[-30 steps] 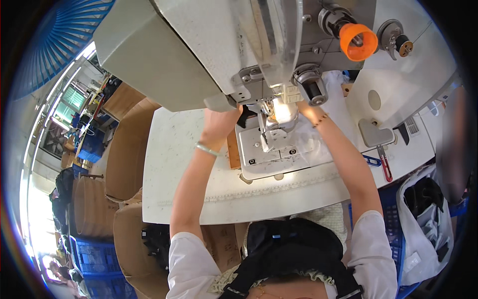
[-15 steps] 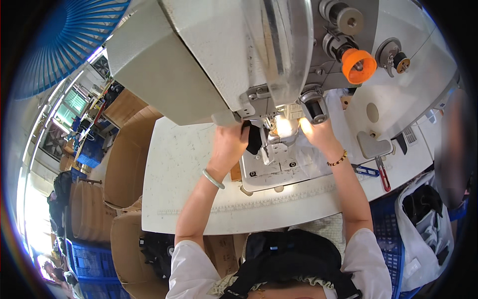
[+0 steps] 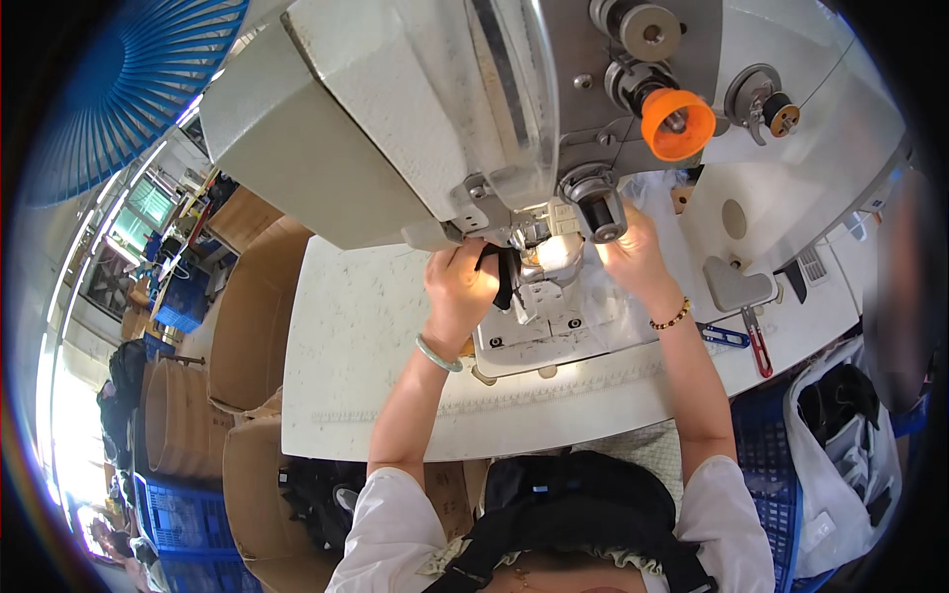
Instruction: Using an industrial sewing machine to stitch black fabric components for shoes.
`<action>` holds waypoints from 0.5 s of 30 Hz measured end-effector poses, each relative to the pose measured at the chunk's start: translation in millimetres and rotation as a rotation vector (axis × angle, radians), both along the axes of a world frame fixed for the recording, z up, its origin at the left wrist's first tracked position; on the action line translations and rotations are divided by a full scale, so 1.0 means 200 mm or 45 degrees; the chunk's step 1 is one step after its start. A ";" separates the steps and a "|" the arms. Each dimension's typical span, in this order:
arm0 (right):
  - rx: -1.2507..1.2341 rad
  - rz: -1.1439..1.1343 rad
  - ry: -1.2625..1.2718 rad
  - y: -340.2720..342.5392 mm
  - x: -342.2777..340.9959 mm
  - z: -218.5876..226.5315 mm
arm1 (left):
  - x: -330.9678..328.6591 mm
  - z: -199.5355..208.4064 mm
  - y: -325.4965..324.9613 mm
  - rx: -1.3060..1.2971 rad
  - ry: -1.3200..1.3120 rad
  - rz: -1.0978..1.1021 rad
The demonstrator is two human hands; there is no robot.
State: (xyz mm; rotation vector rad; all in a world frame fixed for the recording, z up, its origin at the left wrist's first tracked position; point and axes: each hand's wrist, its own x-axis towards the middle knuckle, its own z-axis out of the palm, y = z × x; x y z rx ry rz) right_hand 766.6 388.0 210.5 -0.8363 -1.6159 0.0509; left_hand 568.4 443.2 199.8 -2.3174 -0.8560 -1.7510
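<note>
My left hand (image 3: 461, 287), closed, grips a piece of black fabric (image 3: 505, 279) just left of the needle area of a sewing machine (image 3: 415, 119). The fabric hangs beside the lit presser foot (image 3: 554, 255), above the metal work plate (image 3: 539, 331). My right hand (image 3: 635, 259) is on the other side of the foot, partly behind a dark cylindrical knob (image 3: 600, 215). Its fingers are curled together, and what they hold, if anything, is hidden. Under that hand lies crumpled clear plastic (image 3: 618, 311).
Blue-handled snips (image 3: 724, 336) and a red-handled tool (image 3: 757, 341) lie right on the white table (image 3: 356, 326). An orange cup-shaped part (image 3: 678, 126) juts from the machine. Cardboard boxes (image 3: 259, 316) stand left; a blue crate (image 3: 766, 445) and white bag (image 3: 840, 484) stand right.
The machine appears shifted left in the view. My left hand is closer to the presser foot with the black fabric. My right hand has drawn rightward from the lit foot.
</note>
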 end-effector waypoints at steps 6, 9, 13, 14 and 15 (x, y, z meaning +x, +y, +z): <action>0.043 -0.017 -0.148 0.00 0.02 0.02 | -0.03 -0.01 -0.01 0.111 0.104 0.037; 0.075 -0.060 -0.218 0.00 0.02 0.01 | -0.03 0.00 -0.01 0.117 0.102 -0.008; 0.028 -0.100 -0.303 -0.02 0.01 0.01 | -0.04 0.01 -0.01 0.101 0.143 0.019; 0.077 -0.110 -0.359 -0.03 0.01 0.01 | -0.04 0.01 -0.01 0.096 0.145 0.020; 0.038 -0.118 -0.369 -0.03 0.01 0.01 | -0.04 0.01 -0.01 0.075 0.145 0.005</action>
